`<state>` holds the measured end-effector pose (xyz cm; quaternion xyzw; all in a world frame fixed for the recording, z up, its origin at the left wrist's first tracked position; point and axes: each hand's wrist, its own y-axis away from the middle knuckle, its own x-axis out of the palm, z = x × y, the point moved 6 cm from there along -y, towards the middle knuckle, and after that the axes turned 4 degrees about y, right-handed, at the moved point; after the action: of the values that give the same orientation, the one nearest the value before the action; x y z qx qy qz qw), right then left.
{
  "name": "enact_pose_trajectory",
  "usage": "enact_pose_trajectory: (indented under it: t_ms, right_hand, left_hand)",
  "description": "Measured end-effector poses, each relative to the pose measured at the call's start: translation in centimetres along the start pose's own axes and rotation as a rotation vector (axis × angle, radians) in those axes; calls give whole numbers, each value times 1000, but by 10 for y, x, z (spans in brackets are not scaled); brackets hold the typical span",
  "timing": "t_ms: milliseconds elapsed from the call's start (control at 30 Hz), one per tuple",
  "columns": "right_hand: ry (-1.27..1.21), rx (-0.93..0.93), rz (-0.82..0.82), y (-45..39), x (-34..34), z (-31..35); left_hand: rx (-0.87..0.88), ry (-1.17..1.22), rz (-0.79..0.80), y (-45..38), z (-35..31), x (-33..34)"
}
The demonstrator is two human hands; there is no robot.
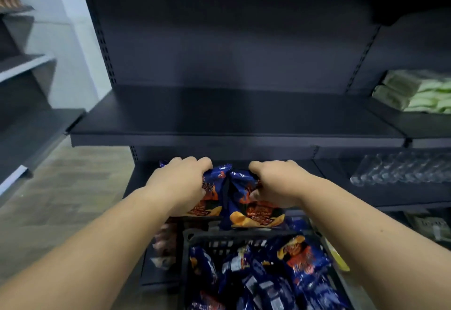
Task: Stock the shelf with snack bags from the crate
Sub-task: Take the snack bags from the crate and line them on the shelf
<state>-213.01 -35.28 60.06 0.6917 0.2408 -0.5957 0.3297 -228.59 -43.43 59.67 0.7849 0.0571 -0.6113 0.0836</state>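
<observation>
Two blue snack bags are held side by side above the crate (pixel 195 239), the left hand (pixel 181 182) gripping the left bag (pixel 212 187) and the right hand (pixel 275 185) gripping the right bag (pixel 256 209), fingers curled over their tops. Both bags hang upright, long axis roughly vertical. The bare dark shelf (pixel 234 119) lies directly ahead of and above both hands, about equally near to each, so the next move looks to be up and forward. More bags (pixel 302 261) fill the crate below.
</observation>
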Motion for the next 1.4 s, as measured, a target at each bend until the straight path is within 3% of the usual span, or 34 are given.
enact_pose_trajectory:
  t_ms: [333, 700, 833, 1000, 1400]
  right_hand:
    - [1, -7, -201, 3, -108, -9]
    - [54, -32, -427, -14, -162, 11]
    - [45, -51, -485, -32, -167, 22]
    - [67, -37, -432, -86, -181, 42]
    - [150, 106, -340, -284, -198, 60]
  left_hand:
    - [-27, -76, -216, 3, -25, -107]
    - [-74, -54, -399, 6, -2, -162]
    - [-96, -45, -416, -3, 26, -169]
    - [-119, -51, -395, -36, 79, -178]
    - [-48, 8, -359, -202, 229, -203]
